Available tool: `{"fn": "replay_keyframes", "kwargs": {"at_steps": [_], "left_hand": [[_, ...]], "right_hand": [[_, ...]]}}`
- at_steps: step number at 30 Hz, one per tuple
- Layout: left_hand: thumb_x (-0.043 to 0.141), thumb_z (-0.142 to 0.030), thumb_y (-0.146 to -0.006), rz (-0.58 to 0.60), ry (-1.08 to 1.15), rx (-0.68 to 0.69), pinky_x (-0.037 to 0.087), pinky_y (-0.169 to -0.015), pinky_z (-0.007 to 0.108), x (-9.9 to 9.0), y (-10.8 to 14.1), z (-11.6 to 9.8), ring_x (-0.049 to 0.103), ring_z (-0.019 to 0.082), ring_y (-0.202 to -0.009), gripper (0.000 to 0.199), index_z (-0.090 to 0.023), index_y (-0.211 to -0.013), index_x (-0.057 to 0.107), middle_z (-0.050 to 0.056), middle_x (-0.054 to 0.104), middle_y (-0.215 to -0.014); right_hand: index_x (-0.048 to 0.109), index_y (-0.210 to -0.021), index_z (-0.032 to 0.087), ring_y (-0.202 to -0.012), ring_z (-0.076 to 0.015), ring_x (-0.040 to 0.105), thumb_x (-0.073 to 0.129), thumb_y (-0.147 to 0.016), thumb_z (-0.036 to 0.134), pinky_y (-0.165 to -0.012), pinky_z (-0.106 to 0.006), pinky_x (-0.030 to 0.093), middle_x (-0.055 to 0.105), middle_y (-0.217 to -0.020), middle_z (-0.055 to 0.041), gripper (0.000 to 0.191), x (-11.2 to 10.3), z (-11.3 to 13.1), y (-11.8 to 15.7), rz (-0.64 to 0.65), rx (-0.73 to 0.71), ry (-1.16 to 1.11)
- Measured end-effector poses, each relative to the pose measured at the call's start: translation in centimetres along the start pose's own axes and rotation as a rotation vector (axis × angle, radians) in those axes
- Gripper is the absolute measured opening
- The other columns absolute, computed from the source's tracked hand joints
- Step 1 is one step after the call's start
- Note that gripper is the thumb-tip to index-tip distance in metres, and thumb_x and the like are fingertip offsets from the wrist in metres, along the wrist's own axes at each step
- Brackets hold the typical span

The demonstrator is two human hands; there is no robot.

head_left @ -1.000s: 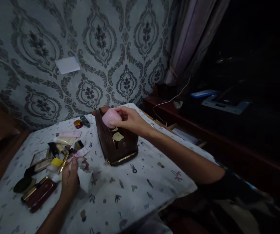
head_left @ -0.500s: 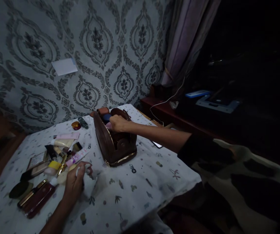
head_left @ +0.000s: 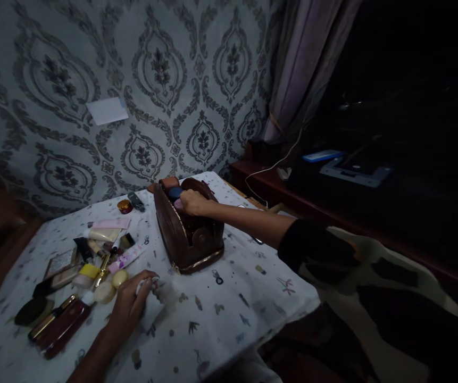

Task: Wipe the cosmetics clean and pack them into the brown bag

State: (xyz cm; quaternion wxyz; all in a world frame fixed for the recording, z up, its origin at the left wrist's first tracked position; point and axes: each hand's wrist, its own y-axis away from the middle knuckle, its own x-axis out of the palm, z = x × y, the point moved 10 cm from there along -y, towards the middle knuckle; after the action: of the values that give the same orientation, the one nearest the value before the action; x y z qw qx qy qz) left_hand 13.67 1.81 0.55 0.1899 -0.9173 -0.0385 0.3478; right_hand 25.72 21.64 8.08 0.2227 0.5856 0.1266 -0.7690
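Note:
My left hand (head_left: 131, 300) is closed on a white tissue (head_left: 151, 313) just above the table, beside two round pale cosmetic items (head_left: 104, 292). An upright brown cosmetic bag (head_left: 168, 229) stands unzipped in the middle. Inside its mouth, my right hand (head_left: 194, 203) is curled with the knuckles up and the fingertips hidden. A blue item (head_left: 175, 193) and a pinkish item (head_left: 178, 204) show in the bag right by those fingers. Whether the fingers grip one of them is hidden.
Several cosmetics lie left, among them a pink tube (head_left: 111, 223), a dark red bottle (head_left: 64, 329) and a palette (head_left: 61, 261). A red-gold jar (head_left: 124, 206) stands farther back. A phone (head_left: 258, 241) lies partly behind my right arm. A white cable (head_left: 271, 169) hangs at right.
My left hand has shifted slightly right and nearer the bag with the tissue, uncovering the round pale items. My right hand stays in the bag, with its forearm slightly shifted.

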Motion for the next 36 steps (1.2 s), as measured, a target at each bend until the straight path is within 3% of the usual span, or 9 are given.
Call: {"fn": "replay_keyframes", "kwargs": {"at_steps": [11,14,16,19,22,25,28,32,36], "left_hand": [[0.039,-0.043,-0.098,0.007,-0.045,-0.010,0.049,-0.068,0.029,0.1,0.2,0.0,0.065,0.019,-0.069,0.038,-0.019,-0.087,0.066,0.004,0.068,-0.073],[0.042,-0.040,-0.098,-0.023,-0.100,0.025,0.049,-0.074,0.029,0.0,0.2,0.1,0.066,0.019,-0.078,0.032,-0.019,-0.094,0.066,0.005,0.071,-0.083],[0.043,-0.037,-0.099,-0.028,-0.119,0.070,0.050,-0.076,0.029,0.0,0.3,-0.1,0.066,0.019,-0.082,0.029,-0.019,-0.097,0.065,0.006,0.071,-0.088],[0.047,-0.036,-0.098,-0.023,-0.178,0.143,0.050,-0.079,0.031,0.1,0.3,-0.6,0.065,0.020,-0.088,0.024,-0.018,-0.102,0.062,0.008,0.070,-0.093],[0.052,-0.038,-0.095,0.050,-0.308,0.192,0.049,-0.083,0.035,0.8,0.3,-1.0,0.060,0.024,-0.096,0.028,-0.016,-0.111,0.060,0.010,0.067,-0.100],[0.059,-0.042,-0.090,0.141,-0.404,0.210,0.048,-0.085,0.038,1.7,0.5,-1.0,0.056,0.027,-0.101,0.032,-0.017,-0.108,0.060,0.012,0.064,-0.105],[0.063,-0.039,-0.087,0.192,-0.422,0.190,0.048,-0.084,0.037,2.2,0.6,-0.2,0.055,0.026,-0.100,0.025,-0.017,-0.098,0.061,0.011,0.062,-0.103],[0.049,-0.020,-0.092,0.179,-0.375,0.129,0.050,-0.078,0.033,2.3,0.6,1.4,0.058,0.022,-0.089,0.013,-0.016,-0.093,0.062,0.009,0.062,-0.095],[0.042,-0.016,-0.094,-0.012,-0.315,0.052,0.051,-0.080,0.032,-0.4,0.0,2.3,0.062,0.020,-0.088,0.020,-0.017,-0.097,0.062,0.008,0.066,-0.093]], "right_hand": [[0.063,-0.120,0.005,-0.114,-0.0351,0.063,0.064,-0.086,0.040,-0.086,-0.035,0.050,0.062,-0.126,-0.0245,0.049,-1.6,-0.2,0.1,-0.091,-0.024,0.036],[0.063,-0.119,0.008,-0.115,-0.0330,0.061,0.061,-0.088,0.033,-0.089,-0.036,0.047,0.060,-0.127,-0.0224,0.040,-2.8,0.5,1.1,-0.177,-0.071,0.062],[0.067,-0.110,0.011,-0.108,-0.0290,0.062,0.053,-0.093,0.024,-0.089,-0.036,0.046,0.065,-0.117,-0.0186,0.026,-4.3,2.2,2.9,-0.356,-0.198,0.028],[0.069,-0.095,0.016,-0.092,-0.0209,0.065,0.049,-0.096,0.020,-0.083,-0.031,0.047,0.069,-0.096,-0.0097,0.021,-5.7,6.1,8.5,-0.662,-0.593,-0.194],[0.065,-0.081,0.017,-0.080,-0.0167,0.063,0.053,-0.096,0.019,-0.075,-0.027,0.047,0.067,-0.082,-0.0058,0.019,-3.0,9.5,13.6,-0.664,-0.922,-0.341],[0.060,-0.076,0.017,-0.069,-0.0150,0.058,0.056,-0.095,0.020,-0.066,-0.026,0.044,0.062,-0.073,-0.0036,0.020,1.7,12.0,15.7,-0.516,-1.031,-0.405],[0.053,-0.069,0.018,-0.062,-0.0133,0.052,0.056,-0.095,0.025,-0.060,-0.025,0.041,0.055,-0.065,0.0000,0.028,5.2,12.4,15.2,-0.433,-0.954,-0.582],[0.048,-0.066,0.020,-0.061,-0.0121,0.049,0.050,-0.097,0.028,-0.060,-0.024,0.039,0.050,-0.064,0.0018,0.032,8.3,11.7,12.9,-0.365,-0.764,-0.769],[0.049,-0.072,0.020,-0.064,-0.0124,0.049,0.043,-0.099,0.027,-0.061,-0.024,0.038,0.050,-0.068,0.0015,0.028,9.9,10.0,11.7,-0.392,-0.612,-0.868]]}}
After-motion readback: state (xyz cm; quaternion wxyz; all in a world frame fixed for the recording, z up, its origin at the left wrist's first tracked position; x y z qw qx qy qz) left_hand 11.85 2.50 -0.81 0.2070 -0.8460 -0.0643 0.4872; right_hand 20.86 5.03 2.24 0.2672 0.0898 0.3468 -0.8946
